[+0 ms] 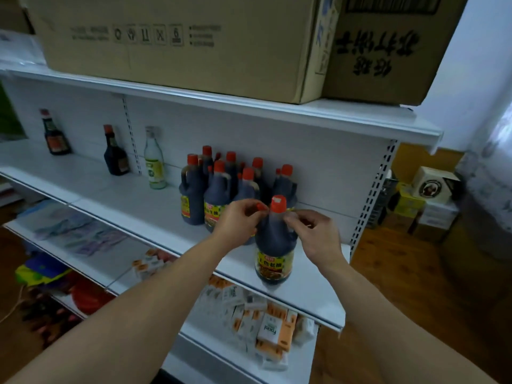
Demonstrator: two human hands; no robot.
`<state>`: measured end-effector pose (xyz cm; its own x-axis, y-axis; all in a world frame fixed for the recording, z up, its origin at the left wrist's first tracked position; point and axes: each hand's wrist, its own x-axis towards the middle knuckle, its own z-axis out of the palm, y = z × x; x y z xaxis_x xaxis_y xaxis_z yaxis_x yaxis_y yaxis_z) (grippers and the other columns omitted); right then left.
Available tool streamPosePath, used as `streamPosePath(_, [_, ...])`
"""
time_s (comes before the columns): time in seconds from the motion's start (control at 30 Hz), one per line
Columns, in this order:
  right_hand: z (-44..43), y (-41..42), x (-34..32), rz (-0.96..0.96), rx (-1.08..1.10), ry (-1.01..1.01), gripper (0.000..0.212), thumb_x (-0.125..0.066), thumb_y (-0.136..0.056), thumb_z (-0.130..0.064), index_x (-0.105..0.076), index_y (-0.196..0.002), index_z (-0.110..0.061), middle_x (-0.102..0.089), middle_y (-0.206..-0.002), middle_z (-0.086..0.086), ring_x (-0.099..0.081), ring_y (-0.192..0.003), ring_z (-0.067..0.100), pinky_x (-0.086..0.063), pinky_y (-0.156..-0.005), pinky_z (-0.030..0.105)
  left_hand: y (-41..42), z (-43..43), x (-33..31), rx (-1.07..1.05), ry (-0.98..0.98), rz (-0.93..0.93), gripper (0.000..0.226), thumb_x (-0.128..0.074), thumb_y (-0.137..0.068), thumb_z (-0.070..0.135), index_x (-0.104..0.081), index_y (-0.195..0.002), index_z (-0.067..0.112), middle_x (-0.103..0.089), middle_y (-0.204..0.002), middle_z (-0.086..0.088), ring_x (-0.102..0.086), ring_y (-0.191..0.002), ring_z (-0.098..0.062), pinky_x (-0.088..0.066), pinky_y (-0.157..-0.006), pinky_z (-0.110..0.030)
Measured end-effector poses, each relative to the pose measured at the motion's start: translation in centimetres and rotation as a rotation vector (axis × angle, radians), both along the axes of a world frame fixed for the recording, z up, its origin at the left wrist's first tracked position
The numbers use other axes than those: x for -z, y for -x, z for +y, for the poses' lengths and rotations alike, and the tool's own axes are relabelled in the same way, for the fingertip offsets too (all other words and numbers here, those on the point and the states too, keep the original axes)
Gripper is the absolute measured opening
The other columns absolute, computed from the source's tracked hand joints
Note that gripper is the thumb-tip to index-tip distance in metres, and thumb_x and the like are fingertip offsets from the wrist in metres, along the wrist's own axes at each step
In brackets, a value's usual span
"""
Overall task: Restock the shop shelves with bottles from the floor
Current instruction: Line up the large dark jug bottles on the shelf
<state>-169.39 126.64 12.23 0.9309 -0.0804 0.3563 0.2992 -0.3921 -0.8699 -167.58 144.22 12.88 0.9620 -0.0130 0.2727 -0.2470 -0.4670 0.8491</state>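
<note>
My right hand point(310, 231) pinches the upright bottle point(273, 245) at its neck; left hand point(238, 220) pinches a second cap point(260, 207) just left; cluster point(219, 187) stands far-left.

Glossy dark plastic bottle point(275, 245) on a smooth white metal shelf point(310, 289) beneath matt cardboard boxes point(180, 42).

I see a white metal shelf board point(124, 200) with a dark sauce bottle with an orange cap point(274, 245) standing upright near its front edge, towards the right. Just behind it is a cluster of matching orange-capped dark bottles point(219, 189). Farther left, well apart, stand a clear glass bottle point(154, 162), a small dark bottle point(115, 153) and a leftmost dark bottle point(54, 134).
</note>
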Motion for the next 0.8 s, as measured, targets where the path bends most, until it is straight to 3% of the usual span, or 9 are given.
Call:
streamPosePath(0.1, [-0.4, -1.4, 1.2, 0.054, 0.021, -0.081, 0.012, -0.07, -0.086, -0.026, -0.073, -0.082, -0.015, -0.071, -0.077, 0.001, -0.06, -0.068, 0.007, -0.045, -0.064, 0.022, -1.9, -1.0, 1.2, -0.009, -0.015, 0.006, 0.018, -0.058, -0.09, 0.012, -0.067, -0.081, 0.024, -0.067, -0.076, 0.003, -0.062, -0.081, -0.02, -0.049, -0.078, -0.032])
streamPosePath(0.2, [-0.9, -2.6, 1.8, 0.094, -0.01, -0.072, 0.01, -0.071, -0.086, -0.03, -0.066, -0.087, -0.022, -0.066, -0.08, -0.009, -0.059, -0.074, 0.01, -0.043, -0.061, 0.018, -3.3, -1.9, 1.9, -0.05, -0.018, -0.007, 0.013, -0.057, -0.092, 0.014, -0.069, -0.095, 0.017, -0.069, -0.088, -0.001, -0.062, -0.088, -0.02, -0.045, -0.076, -0.026])
streamPosePath(0.33, [-0.9, -2.7, 4.5, 0.202, -0.156, 0.006, 0.053, -0.084, -0.063, -0.041, -0.044, -0.099, -0.041, -0.057, -0.106, -0.016, -0.057, -0.096, 0.003, -0.049, -0.074, 0.023, -4.5, -2.4, 2.8, -0.1, -0.015, -0.069, 0.016, -0.059, -0.092, 0.017, -0.069, -0.105, 0.014, -0.071, -0.098, -0.002, -0.061, -0.089, -0.015, -0.041, -0.069, -0.01])
streamPosePath(0.4, [-0.6, -2.9, 5.6, 0.219, -0.167, -0.004, 0.061, -0.084, -0.057, -0.043, -0.041, -0.1, -0.045, -0.055, -0.111, -0.016, -0.057, -0.102, 0.005, -0.052, -0.081, 0.03, -4.4, -2.4, 3.2, -0.113, 0.024, -0.101, 0.019, -0.061, -0.091, 0.016, -0.068, -0.109, 0.012, -0.069, -0.099, 0.0, -0.062, -0.092, -0.014, -0.041, -0.071, -0.003])
streamPosePath(0.5, [-0.4, -4.1, 5.9, 0.215, -0.137, 0.02, 0.065, -0.079, -0.05, -0.057, -0.039, -0.101, -0.049, -0.056, -0.117, -0.01, -0.058, -0.107, 0.014, -0.054, -0.088, 0.042, -4.6, -1.5, 3.7, -0.207, 0.055, -0.203, 0.029, -0.07, -0.085, 0.02, -0.065, -0.113, 0.012, -0.063, -0.104, 0.0, -0.062, -0.094, -0.016, -0.049, -0.079, -0.022])
streamPosePath(0.57, [-0.1, -4.8, 5.9, 0.195, -0.12, 0.049, 0.067, -0.08, -0.052, -0.058, -0.04, -0.104, -0.042, -0.056, -0.116, -0.006, -0.059, -0.106, 0.018, -0.054, -0.087, 0.047, -4.9, -0.7, 3.9, -0.282, 0.049, -0.211, 0.034, -0.072, -0.083, 0.024, -0.062, -0.113, 0.013, -0.058, -0.107, -0.002, -0.06, -0.092, -0.017, -0.05, -0.077, -0.029])
streamPosePath(0.67, [0.4, -5.7, 5.8, 0.151, -0.075, 0.101, 0.067, -0.084, -0.065, -0.043, -0.04, -0.114, -0.031, -0.058, -0.121, 0.0, -0.06, -0.106, 0.023, -0.055, -0.085, 0.046, -5.4, -0.2, 4.2, -0.3, -0.073, -0.227, 0.03, -0.067, -0.082, 0.013, -0.063, -0.109, 0.001, -0.059, -0.105, -0.016, -0.06, -0.094, -0.032, -0.049, -0.08, -0.038])
streamPosePath(0.8, [0.9, -7.2, 5.9, 0.1, -0.021, 0.106, 0.06, -0.084, -0.071, -0.032, -0.042, -0.111, -0.024, -0.059, -0.112, 0.002, -0.059, -0.097, 0.023, -0.051, -0.072, 0.035, -5.7, 0.1, 4.7, -0.268, -0.186, -0.252, 0.04, -0.053, -0.071, 0.012, -0.067, -0.103, -0.007, -0.063, -0.105, -0.027, -0.06, -0.096, -0.033, -0.043, -0.079, -0.023])
